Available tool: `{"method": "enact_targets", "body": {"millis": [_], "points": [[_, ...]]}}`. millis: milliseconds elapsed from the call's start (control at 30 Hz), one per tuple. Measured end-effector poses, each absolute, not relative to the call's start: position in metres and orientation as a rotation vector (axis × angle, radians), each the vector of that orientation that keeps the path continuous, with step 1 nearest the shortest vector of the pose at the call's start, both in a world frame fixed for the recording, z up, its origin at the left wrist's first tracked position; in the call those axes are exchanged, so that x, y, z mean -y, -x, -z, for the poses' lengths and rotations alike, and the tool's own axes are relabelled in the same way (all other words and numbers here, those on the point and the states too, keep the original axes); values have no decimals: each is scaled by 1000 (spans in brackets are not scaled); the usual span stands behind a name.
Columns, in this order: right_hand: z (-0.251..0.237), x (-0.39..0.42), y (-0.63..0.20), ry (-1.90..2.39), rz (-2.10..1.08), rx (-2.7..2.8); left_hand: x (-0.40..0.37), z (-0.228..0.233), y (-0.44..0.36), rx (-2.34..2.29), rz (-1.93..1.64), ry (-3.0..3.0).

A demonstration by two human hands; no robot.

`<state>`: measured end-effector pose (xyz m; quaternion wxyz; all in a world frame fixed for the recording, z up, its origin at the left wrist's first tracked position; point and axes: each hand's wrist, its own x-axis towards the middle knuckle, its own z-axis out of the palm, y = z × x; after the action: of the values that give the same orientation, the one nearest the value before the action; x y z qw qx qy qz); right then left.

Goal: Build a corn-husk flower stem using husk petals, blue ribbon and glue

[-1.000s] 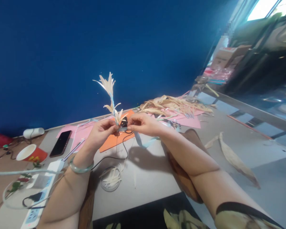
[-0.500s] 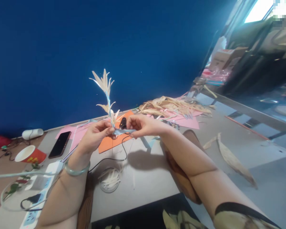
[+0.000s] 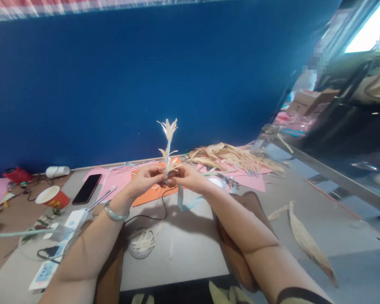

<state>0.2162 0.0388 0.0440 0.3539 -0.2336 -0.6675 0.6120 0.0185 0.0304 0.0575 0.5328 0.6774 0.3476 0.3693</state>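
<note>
A handmade flower stem [image 3: 169, 147] stands upright before me, with pale husk-like petals at its top and lower down, its stalk wrapped in light blue tape. My left hand [image 3: 149, 177] pinches it near the bottom. Close against it, the fingers of my right hand [image 3: 187, 177] are pinched at the stem's base on the light blue tape [image 3: 181, 197], whose loose length hangs below that hand and curls right. The fingertips hide the exact wrapping spot. Under the hands lie an orange sheet [image 3: 145, 196] and a black cable [image 3: 145, 217].
Dried husks [image 3: 224, 154] pile up on pink paper [image 3: 253, 182] at back right. A single long husk [image 3: 310, 242] lies nearer. To the left are a phone [image 3: 87, 188], a red paper cup [image 3: 58, 199] and a power strip [image 3: 68, 234]. A round dish [image 3: 142, 249] holds pale strips.
The right hand has come in against the left, so the tape stretched between them is now gathered at the stem. The flower looks more upright and farther right; the camera view has tilted up.
</note>
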Motion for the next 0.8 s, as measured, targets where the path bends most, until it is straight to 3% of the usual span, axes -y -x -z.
{"method": "enact_targets", "body": {"millis": [167,433,533,700,800], "points": [[-53,-39,-225,725,-1436,1816,-36,-52,-22,-824,-870,-1585],[-45,-37,-219,941,-865,2138,-32,-22,-21,-839,-993,-1417],[-34,-40,-213,1007,-922,2087,-32,-9,-21,-887,-1032,-1342],[-22,-44,-202,1032,-1339,1815,-33,-3,-19,-910,-1093,-1312],[-19,-47,-199,941,-1433,1762,-33,-5,-17,-922,-1119,-1307]]}}
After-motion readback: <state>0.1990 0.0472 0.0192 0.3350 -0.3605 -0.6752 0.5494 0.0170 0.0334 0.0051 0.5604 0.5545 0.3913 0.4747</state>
